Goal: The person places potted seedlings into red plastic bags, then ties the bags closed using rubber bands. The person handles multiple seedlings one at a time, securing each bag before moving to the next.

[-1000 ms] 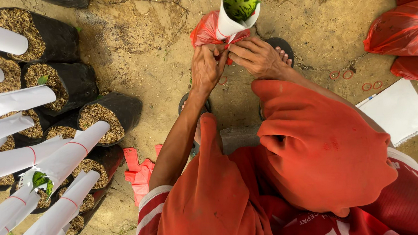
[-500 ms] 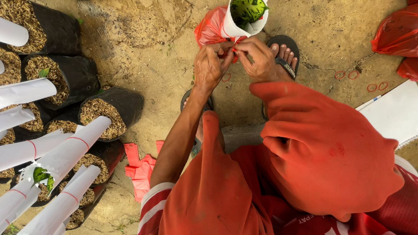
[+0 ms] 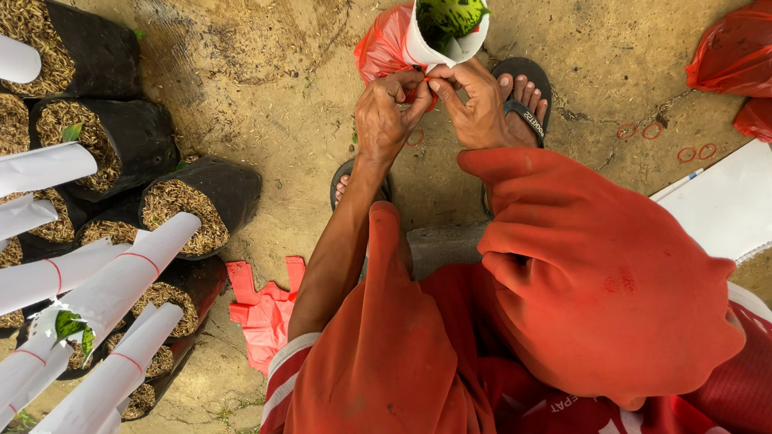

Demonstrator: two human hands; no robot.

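at the red bag (image 3: 384, 47), both hands (image 3: 432, 103) pinch the white paper sleeve (image 3: 423, 49).

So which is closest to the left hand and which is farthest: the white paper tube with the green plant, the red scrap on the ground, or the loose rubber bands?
From the left hand:
1. White paper tube, just above the fingers, touching or nearly so.
2. Red scrap, on the dirt below and to the left.
3. Rubber bands, off to the right, past the right hand.
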